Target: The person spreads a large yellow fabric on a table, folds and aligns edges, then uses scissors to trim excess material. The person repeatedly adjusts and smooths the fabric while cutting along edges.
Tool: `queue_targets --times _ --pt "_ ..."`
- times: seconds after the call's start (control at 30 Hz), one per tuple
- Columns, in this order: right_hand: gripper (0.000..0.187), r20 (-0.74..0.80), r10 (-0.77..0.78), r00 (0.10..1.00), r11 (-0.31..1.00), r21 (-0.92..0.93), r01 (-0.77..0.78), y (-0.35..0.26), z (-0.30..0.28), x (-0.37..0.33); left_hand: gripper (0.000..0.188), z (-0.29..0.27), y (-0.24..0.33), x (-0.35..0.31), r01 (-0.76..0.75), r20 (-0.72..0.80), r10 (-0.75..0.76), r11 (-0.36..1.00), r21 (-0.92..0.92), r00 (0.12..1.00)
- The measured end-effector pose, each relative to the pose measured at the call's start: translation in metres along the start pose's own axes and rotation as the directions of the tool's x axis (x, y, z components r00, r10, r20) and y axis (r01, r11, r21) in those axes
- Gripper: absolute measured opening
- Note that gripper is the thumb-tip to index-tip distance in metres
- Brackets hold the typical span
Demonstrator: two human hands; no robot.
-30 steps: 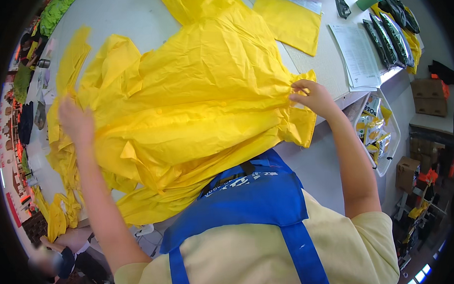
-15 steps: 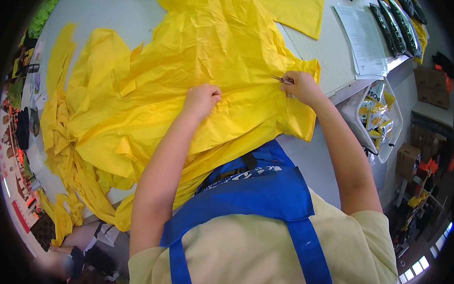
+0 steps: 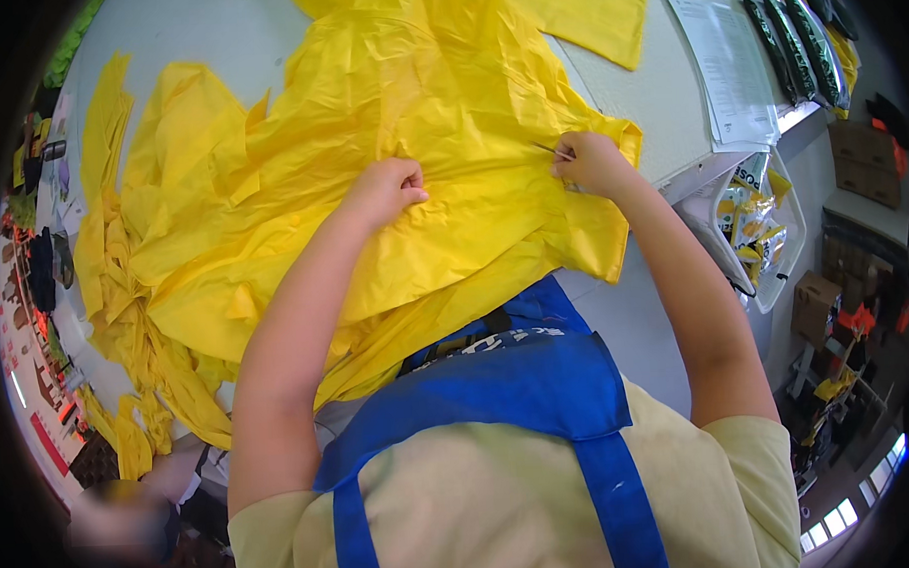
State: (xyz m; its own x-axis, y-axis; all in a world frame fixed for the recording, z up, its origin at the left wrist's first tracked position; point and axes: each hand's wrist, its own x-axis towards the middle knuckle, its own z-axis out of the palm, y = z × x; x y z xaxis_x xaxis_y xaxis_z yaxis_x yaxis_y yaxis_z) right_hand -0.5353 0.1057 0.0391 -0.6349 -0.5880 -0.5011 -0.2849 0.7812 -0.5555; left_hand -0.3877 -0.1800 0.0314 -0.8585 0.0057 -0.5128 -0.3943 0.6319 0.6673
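A thin, shiny yellow garment lies crumpled across the table and hangs over its near edge. My left hand is closed, its fingertips pinching the fabric near the middle. To the right, my right hand is closed round small metal thread snips, whose dark pointed tips stick out leftward just over the cloth. The palm hides the rest of the snips. Close beside that hand is a wide, squared-off end of the garment, beyond the table's near edge.
Another folded yellow piece lies at the far side of the pale table. Printed sheets and several dark packets are at the right. Below them hangs a white bin of packets. A person is at the lower left.
My left hand has moved a little left and the cloth near it has shifted left too. My right hand stays nearly in place, the snips still in it.
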Motion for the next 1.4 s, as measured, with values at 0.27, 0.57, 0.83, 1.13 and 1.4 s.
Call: queue_targets --times 0.27,0.57,0.83,1.13,1.4 --pt "0.016 -0.715 0.327 0.618 0.861 0.495 0.117 0.048 0.024 -0.12 0.021 0.033 0.044 -0.017 -0.253 -0.279 0.391 0.87 0.423 0.877" --pt "0.014 -0.111 0.449 0.886 0.111 0.991 0.067 -0.001 0.012 -0.155 0.028 0.107 0.168 -0.023 -0.873 0.018 0.883 0.46 0.164 0.469" --pt "0.012 -0.09 0.207 0.974 -0.083 0.991 0.11 -0.018 -0.031 -0.136 0.018 0.047 0.215 -0.012 -0.857 0.214 0.914 0.213 0.469 0.344" --pt "0.019 -0.621 0.346 0.704 0.388 0.777 0.495 -0.02 -0.012 -0.168 0.01 0.04 0.195 -0.006 -0.757 0.309 0.691 0.602 0.255 0.654" --pt "0.034 -0.811 -0.156 0.564 0.957 0.018 0.289 -0.041 0.0 -0.188 0.012 0.016 0.2 -0.018 -0.275 0.255 0.415 0.852 -0.446 0.873"
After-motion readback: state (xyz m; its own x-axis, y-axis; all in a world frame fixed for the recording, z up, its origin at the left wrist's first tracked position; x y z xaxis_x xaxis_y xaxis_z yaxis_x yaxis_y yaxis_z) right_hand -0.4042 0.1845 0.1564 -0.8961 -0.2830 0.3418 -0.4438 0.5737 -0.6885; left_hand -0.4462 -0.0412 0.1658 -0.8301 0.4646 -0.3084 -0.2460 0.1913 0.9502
